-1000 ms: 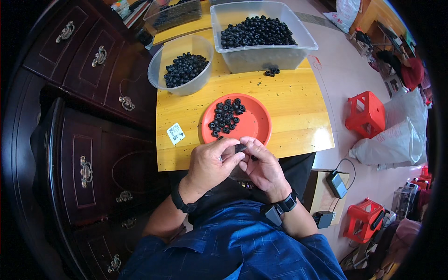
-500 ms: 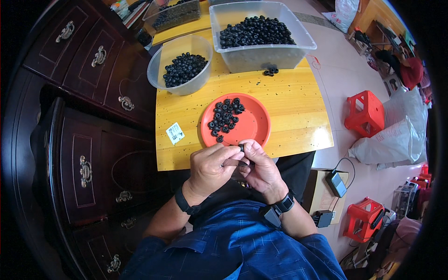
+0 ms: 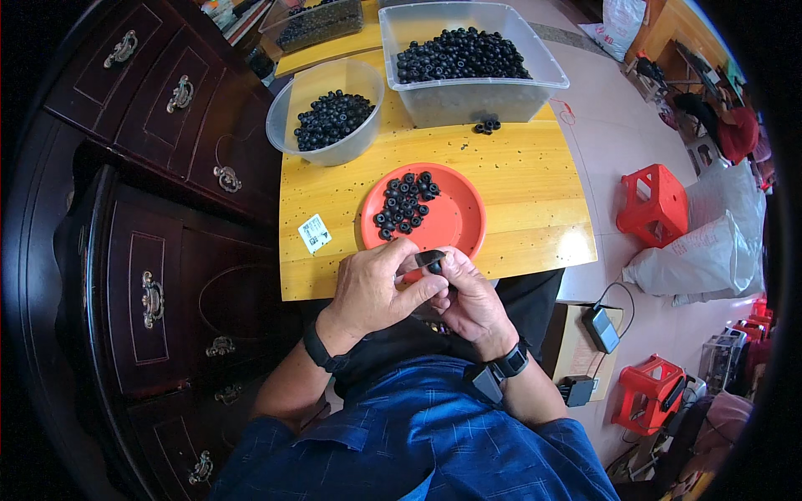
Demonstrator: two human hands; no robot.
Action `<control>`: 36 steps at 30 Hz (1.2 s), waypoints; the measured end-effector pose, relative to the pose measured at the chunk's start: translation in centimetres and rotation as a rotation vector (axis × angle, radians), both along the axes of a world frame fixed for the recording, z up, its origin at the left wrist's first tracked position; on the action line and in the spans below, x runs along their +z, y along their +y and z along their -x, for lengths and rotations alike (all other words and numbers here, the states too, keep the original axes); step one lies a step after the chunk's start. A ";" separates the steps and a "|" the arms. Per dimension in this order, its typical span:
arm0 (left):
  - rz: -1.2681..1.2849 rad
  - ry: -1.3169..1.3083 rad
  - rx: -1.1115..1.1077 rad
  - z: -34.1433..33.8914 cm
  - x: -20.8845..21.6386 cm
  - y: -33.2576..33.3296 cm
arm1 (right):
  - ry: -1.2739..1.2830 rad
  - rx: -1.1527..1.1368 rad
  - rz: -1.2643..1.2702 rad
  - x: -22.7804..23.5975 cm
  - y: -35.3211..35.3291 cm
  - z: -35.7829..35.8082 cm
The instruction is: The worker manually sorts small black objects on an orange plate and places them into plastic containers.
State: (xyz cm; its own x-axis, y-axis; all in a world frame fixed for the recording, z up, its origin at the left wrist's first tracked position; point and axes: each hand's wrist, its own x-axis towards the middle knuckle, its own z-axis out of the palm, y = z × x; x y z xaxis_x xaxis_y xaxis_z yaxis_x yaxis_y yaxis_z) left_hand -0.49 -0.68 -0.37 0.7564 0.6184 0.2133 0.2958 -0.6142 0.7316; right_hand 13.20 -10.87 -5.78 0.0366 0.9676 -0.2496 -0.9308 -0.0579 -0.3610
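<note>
My left hand is closed on a thin dark blade at the near rim of an orange-red plate. The blade lies against a small black rubber-looking ring. That ring is pinched between the thumb and fingers of my right hand, and much of it is hidden. On the plate's left half rest several similar black rings with holes through them. Both hands are close together, just over the table's front edge.
A round clear tub and a large rectangular bin hold black rings on the yellow table. Loose rings lie by the bin. A white label is left of the plate. Dark cabinets flank the left; red stools stand right.
The blade has swung up from below the ring to its top side. My left hand has opened out somewhat, its thumb now lower. My right hand has barely moved.
</note>
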 end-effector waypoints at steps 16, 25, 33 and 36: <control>-0.134 0.074 -0.011 -0.3 0.1 -0.1 | -0.006 0.019 -0.012 0.0 0.2 -0.2; -0.219 0.106 -0.012 -0.4 -0.8 -0.1 | 0.012 -0.009 0.009 -0.7 0.3 0.1; -0.020 -0.108 -0.011 -0.5 -0.7 -0.1 | 0.086 -0.023 -0.022 -0.4 0.3 -0.2; 0.135 -0.205 0.010 -0.7 -0.2 -0.4 | 0.084 -0.033 -0.039 -0.2 0.5 -0.2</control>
State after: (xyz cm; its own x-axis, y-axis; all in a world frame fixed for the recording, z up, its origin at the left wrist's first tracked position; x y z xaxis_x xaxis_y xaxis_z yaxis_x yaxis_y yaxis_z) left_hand 0.19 -1.07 -0.52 0.6994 0.6591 0.2765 0.1384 -0.5044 0.8523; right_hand 13.38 -10.42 -5.99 0.0494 0.9752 -0.2158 -0.9589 -0.0141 -0.2833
